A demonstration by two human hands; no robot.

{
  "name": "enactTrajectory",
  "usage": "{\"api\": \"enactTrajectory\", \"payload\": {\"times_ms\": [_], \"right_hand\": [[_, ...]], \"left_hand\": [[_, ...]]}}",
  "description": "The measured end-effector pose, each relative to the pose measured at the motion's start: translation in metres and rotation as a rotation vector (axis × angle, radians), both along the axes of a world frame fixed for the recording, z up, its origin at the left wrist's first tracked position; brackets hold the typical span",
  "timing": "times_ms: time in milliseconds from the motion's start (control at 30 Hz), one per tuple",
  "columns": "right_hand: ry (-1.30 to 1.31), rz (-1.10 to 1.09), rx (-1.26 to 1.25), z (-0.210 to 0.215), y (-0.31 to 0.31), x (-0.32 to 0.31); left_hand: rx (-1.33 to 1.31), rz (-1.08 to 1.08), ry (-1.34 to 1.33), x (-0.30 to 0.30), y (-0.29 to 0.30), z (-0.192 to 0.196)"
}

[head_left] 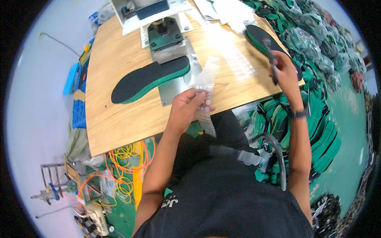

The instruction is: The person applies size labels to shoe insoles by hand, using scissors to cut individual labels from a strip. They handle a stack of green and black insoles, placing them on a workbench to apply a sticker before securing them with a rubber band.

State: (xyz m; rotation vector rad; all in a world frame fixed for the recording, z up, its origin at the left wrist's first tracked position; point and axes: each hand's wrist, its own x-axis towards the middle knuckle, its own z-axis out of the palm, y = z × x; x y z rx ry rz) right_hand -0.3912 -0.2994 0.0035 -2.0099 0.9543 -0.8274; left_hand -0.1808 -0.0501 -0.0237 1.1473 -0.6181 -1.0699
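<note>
Between the thumb and fingers of my left hand (188, 105) is a strip of clear film (209, 90) with rows of small white printed marks. Its lower end hangs past the table's front edge. My right hand (285, 71) is closed around a slim dark tool (274, 67), too blurred to name exactly. That hand is over the right end of the table, beside a black insole with a green edge (256, 39), which it partly hides. A second black and green insole (147, 81) lies left of my left hand, its one end under the press head (168, 49).
The press (156, 23) stands at the back of the wooden table (119, 127), over a metal plate (170, 93). More marked film (242, 67) and white sheets (232, 14) lie to the right. Stacks of green insoles (278, 119), bagged piles (313, 35) and coiled hoses (125, 174) surround the table.
</note>
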Motion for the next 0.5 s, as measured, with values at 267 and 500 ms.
{"api": "enactTrajectory", "payload": {"times_ms": [267, 500], "right_hand": [[-0.489, 0.515, 0.889, -0.007, 0.142, -0.034], [-0.088, 0.734, 0.893, -0.029, 0.163, -0.03]], "left_hand": [[0.003, 0.136, -0.026, 0.004, 0.014, -0.001], [0.052, 0.044, -0.048, 0.002, 0.025, 0.006]]}}
